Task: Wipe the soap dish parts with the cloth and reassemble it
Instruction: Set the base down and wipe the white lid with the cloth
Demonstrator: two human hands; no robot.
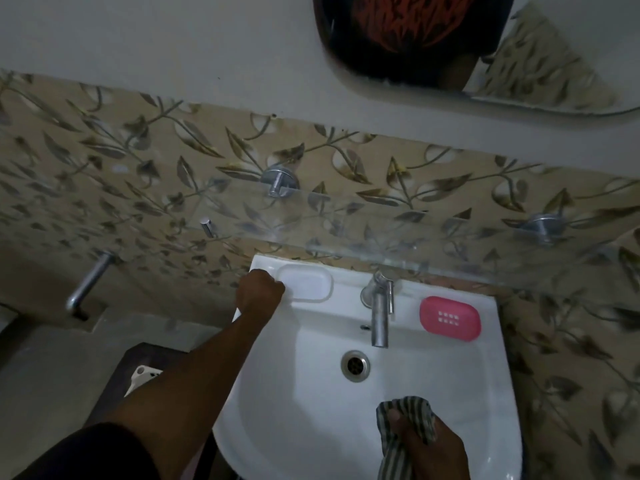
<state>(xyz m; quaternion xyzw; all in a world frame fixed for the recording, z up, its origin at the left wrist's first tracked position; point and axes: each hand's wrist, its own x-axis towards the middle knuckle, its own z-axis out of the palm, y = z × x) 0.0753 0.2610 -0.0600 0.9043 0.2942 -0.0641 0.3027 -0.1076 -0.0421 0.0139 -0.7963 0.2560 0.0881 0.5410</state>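
Care matters now: I think I should lift the clear tray (306, 284) flat and slowly off the back left ledge of the sink (485, 375), so it does not slip into the bowl. My left hand (260, 289) is reached far out with the arm straight, curled in a fist at the tray's left end. My right hand (427, 445) sits low by the sink's front, squeezing the striped cloth (412, 415), and the pink part (450, 318) rests right of the tap (379, 308).

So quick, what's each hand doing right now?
Left hand: closed, fingers at the edge of the clear tray on the sink.
Right hand: closed, holding the striped cloth.
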